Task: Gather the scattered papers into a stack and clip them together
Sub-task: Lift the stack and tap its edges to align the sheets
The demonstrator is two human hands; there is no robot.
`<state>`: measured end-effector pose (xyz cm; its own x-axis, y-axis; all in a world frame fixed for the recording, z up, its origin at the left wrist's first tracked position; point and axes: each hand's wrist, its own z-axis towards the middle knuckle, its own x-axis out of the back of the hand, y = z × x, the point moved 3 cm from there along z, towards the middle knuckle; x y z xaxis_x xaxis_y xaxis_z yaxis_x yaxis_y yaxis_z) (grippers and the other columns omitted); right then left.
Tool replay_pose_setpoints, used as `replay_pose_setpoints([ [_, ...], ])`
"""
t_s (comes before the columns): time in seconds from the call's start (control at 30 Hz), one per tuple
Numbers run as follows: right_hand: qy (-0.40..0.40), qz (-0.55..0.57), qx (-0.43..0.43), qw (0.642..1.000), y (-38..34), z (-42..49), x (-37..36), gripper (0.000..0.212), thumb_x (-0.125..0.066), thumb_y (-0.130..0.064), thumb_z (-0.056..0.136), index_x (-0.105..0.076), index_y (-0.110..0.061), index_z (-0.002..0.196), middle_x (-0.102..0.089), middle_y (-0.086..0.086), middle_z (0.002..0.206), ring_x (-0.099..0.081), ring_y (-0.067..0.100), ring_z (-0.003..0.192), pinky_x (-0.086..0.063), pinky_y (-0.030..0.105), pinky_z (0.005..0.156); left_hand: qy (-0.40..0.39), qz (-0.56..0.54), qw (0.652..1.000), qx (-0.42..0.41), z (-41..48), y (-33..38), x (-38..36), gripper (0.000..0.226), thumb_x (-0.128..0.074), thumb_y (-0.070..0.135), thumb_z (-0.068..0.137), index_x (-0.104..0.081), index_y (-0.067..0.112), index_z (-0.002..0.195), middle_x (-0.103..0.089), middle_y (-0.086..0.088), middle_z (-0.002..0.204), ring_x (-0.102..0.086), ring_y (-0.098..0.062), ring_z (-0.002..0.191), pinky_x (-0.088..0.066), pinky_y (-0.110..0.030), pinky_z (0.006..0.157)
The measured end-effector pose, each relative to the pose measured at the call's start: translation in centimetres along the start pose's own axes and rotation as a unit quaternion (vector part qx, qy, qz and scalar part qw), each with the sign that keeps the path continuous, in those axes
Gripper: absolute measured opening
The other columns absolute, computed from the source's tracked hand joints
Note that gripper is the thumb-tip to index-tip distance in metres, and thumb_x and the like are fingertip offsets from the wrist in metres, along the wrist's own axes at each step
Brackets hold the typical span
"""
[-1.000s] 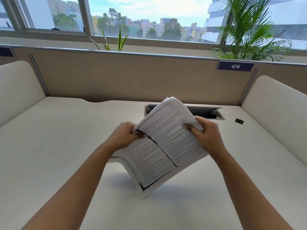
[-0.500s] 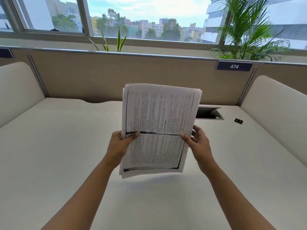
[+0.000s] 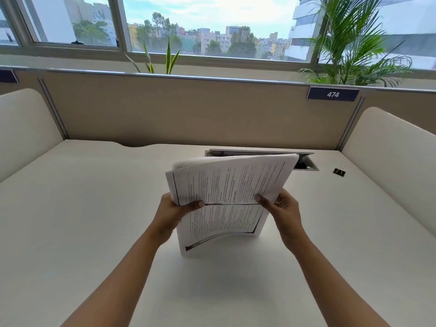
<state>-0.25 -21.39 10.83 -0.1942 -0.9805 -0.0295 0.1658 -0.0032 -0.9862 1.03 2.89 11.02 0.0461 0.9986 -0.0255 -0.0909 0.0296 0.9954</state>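
A stack of printed papers [image 3: 226,197] stands on its lower edge on the white desk [image 3: 94,220], its top bowing away from me. My left hand [image 3: 175,211] grips the stack's left edge, thumb across the front sheet. On the opposite edge my right hand [image 3: 280,208] holds it the same way. A small black binder clip [image 3: 339,172] lies on the desk at the far right, apart from both hands.
A cable-port opening [image 3: 304,162] with a metal frame sits in the desk just behind the papers. Beige partition panels [image 3: 188,114] close the back, and cushioned dividers stand at left and right. Plants line the window sill beyond.
The stack, held upright in the air half a second ago, has come down so its lower edge meets the desk, and its top has bent away from me. Both hands kept their grip.
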Motion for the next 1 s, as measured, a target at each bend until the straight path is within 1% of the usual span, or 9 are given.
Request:
replay_pose_setpoints([
  [0.13,0.007,0.011,0.002,1.0,-0.3,0.0,-0.6,0.02,-0.069,-0.007,0.078,-0.064,-0.023,0.089,-0.069,-0.006,0.093,-0.068,0.003,0.078,-0.055,0.016,0.065,0.004,0.014,1.0,-0.011,0.3,0.1,-0.4,0.031,-0.073,0.0,0.072,-0.069,0.03,0.08,-0.072,0.012,0.079,-0.065,-0.02,0.089,-0.053,-0.039,0.076],
  [0.27,0.024,0.019,0.012,0.999,-1.0,-0.1,-0.7,0.016,-0.068,-0.01,0.078,-0.064,-0.023,0.087,-0.069,-0.005,0.091,-0.068,0.01,0.076,-0.056,0.025,0.067,0.032,0.037,0.998,-0.035,0.5,0.8,-0.7,0.025,-0.068,0.002,0.076,-0.066,0.026,0.077,-0.07,0.02,0.068,-0.067,-0.011,0.074,-0.053,-0.025,0.063],
  [0.4,0.024,0.036,0.023,0.999,-1.3,-0.3,-0.7,0.018,-0.069,-0.008,0.077,-0.065,-0.023,0.086,-0.07,-0.008,0.089,-0.07,0.01,0.074,-0.057,0.024,0.064,0.043,0.038,0.997,-0.052,0.5,1.4,-0.8,0.025,-0.067,0.002,0.077,-0.064,0.027,0.078,-0.069,0.024,0.068,-0.067,-0.006,0.065,-0.051,-0.019,0.058],
  [0.6,-0.022,0.029,-0.033,0.999,0.6,-1.2,-1.2,0.024,-0.071,-0.006,0.074,-0.064,-0.026,0.086,-0.068,-0.005,0.092,-0.064,0.017,0.089,-0.056,0.021,0.065,0.015,-0.008,1.0,-0.015,-0.1,-0.2,-1.4,0.026,-0.068,0.0,0.076,-0.065,0.024,0.084,-0.066,0.005,0.091,-0.061,-0.018,0.088,-0.05,-0.029,0.07],
  [0.7,-0.017,0.029,-0.04,0.999,0.9,-1.2,-1.5,0.024,-0.072,-0.006,0.074,-0.065,-0.026,0.085,-0.069,-0.004,0.091,-0.064,0.022,0.09,-0.057,0.029,0.071,0.019,-0.015,1.0,-0.017,-0.3,-0.3,-1.4,0.025,-0.067,0.0,0.077,-0.065,0.024,0.084,-0.067,0.008,0.089,-0.063,-0.015,0.086,-0.05,-0.026,0.068],
  [0.8,-0.004,0.016,-0.032,0.999,0.5,-0.9,-1.5,0.022,-0.071,-0.007,0.076,-0.064,-0.026,0.084,-0.067,-0.004,0.091,-0.064,0.025,0.087,-0.058,0.025,0.064,0.028,-0.006,0.999,-0.025,0.0,0.2,-1.4,0.024,-0.064,0.0,0.079,-0.064,0.024,0.084,-0.067,0.007,0.088,-0.063,-0.014,0.08,-0.05,-0.025,0.065],
  [0.87,-0.003,0.014,-0.017,1.0,0.0,-0.7,-1.5,0.023,-0.07,-0.006,0.076,-0.063,-0.026,0.084,-0.067,-0.003,0.09,-0.064,0.026,0.084,-0.058,0.026,0.062,0.029,-0.002,0.999,-0.036,0.1,0.6,-1.4,0.025,-0.064,0.0,0.079,-0.064,0.026,0.083,-0.07,0.016,0.079,-0.066,-0.009,0.073,-0.052,-0.02,0.059],
  [0.93,-0.004,0.021,-0.006,1.0,-0.6,-0.6,-1.5,0.024,-0.072,-0.005,0.074,-0.064,-0.026,0.083,-0.069,-0.006,0.087,-0.066,0.02,0.079,-0.058,0.024,0.06,0.03,0.004,0.999,-0.046,0.1,1.1,-1.4,0.027,-0.064,0.0,0.079,-0.064,0.027,0.082,-0.071,0.019,0.075,-0.067,-0.004,0.07,-0.052,-0.016,0.056],
  [1.0,-0.008,0.031,0.0,0.999,-1.0,-0.6,-1.6,0.025,-0.076,-0.008,0.07,-0.065,-0.027,0.082,-0.071,-0.011,0.082,-0.068,0.015,0.077,-0.058,0.026,0.063,0.035,0.002,0.998,-0.049,0.1,1.3,-1.4,0.027,-0.065,0.0,0.078,-0.063,0.027,0.081,-0.07,0.015,0.077,-0.064,-0.012,0.074,-0.051,-0.021,0.059],
])
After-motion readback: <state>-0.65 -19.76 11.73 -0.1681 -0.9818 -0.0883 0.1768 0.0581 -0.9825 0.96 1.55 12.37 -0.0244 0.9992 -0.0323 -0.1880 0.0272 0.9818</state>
